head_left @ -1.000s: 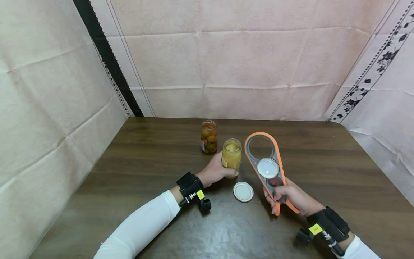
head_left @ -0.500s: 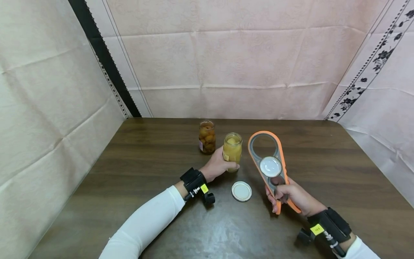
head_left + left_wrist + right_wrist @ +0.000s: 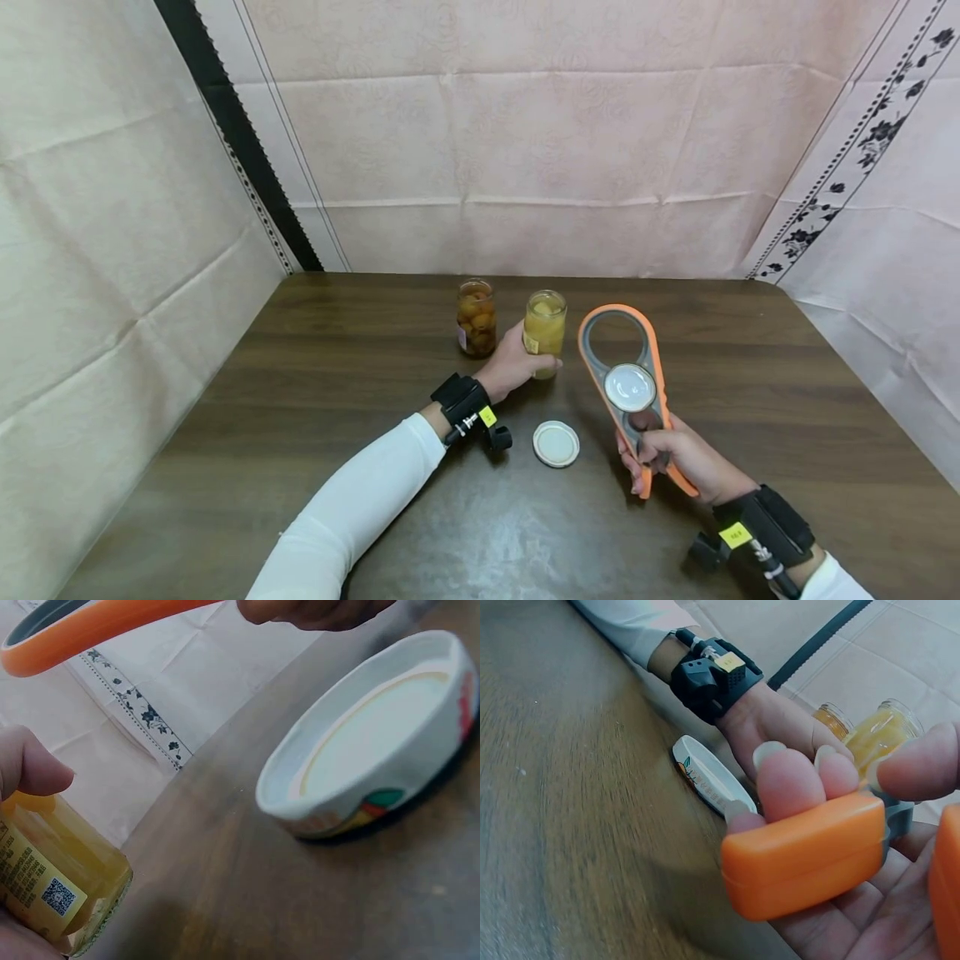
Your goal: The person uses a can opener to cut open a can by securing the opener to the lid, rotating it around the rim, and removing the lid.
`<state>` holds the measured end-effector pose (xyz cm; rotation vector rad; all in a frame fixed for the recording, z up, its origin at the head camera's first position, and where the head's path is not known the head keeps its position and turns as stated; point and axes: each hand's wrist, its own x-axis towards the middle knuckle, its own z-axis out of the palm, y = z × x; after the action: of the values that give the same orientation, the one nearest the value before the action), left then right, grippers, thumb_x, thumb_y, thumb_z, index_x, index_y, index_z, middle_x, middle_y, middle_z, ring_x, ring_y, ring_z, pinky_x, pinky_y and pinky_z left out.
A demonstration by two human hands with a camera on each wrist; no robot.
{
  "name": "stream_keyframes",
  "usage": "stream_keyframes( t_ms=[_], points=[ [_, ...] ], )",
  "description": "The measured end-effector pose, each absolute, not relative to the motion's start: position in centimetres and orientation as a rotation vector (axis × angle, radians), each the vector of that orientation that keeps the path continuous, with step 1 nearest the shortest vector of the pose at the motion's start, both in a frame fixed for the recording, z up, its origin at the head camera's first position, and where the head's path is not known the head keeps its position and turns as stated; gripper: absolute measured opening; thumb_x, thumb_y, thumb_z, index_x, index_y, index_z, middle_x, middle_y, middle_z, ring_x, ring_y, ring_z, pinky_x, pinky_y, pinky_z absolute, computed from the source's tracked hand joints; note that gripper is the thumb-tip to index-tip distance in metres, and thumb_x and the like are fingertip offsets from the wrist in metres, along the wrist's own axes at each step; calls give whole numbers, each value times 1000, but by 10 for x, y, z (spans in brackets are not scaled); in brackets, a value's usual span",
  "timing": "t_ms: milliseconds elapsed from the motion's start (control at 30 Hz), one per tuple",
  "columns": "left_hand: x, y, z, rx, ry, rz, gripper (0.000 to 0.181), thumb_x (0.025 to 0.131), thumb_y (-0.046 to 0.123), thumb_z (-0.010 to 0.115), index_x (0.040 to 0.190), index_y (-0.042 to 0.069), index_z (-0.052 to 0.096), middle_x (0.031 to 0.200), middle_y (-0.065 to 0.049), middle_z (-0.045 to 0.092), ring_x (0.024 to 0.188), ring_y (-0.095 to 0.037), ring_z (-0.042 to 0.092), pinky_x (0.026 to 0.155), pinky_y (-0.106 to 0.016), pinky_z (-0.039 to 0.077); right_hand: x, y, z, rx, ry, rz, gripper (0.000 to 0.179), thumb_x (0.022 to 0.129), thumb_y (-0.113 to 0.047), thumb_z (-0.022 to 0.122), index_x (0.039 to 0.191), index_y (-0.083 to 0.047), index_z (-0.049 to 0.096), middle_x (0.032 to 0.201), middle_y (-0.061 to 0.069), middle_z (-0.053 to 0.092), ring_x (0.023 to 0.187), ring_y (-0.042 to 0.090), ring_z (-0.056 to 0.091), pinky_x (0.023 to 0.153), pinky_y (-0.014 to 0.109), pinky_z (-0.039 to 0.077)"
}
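Note:
My left hand (image 3: 516,367) grips an open glass jar of yellow fruit (image 3: 552,325), fingers round its lower part. Whether the jar's base touches the table, I cannot tell. Just left of it stands a second open jar with round brownish fruit (image 3: 477,321). My right hand (image 3: 678,457) holds an orange and grey jar opener (image 3: 656,358) by its handles, its loops pointing away from me. A white lid (image 3: 630,387) sits in the opener's middle opening. Between the hands another white lid (image 3: 556,443) lies inside up; in the left wrist view its printed rim shows.
The brown wooden table (image 3: 360,400) has its far edge a little behind the jars. Pale cloth (image 3: 525,150) hangs behind the table and along both sides.
My left hand has moved the yellow fruit jar away from me and slightly right, to beside the brown fruit jar. The right hand keeps its hold on the jar opener, nearly still.

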<state>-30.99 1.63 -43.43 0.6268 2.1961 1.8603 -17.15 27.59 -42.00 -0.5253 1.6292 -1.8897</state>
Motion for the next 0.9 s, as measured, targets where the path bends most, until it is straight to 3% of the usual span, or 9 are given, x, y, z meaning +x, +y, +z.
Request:
stream_keyframes(
  t_ms=[633,900],
  points=[
    [-325,28,-436,551,2176,1922,60,85,15,82,136,20,51,125,-4,62,117,-21,61,104,-44,49,-171,276,-422,-526,1625,-1895,24,89,8,38,103,1,54,82,2,62,67,15,66,69,36,61],
    [-330,31,-437,535,2158,1935,66,86,15,82,142,18,47,133,-7,59,123,-23,58,108,-44,47,-171,276,-422,-515,1645,-1884,22,89,8,39,102,1,54,81,3,61,67,16,66,69,37,61]
  ],
)
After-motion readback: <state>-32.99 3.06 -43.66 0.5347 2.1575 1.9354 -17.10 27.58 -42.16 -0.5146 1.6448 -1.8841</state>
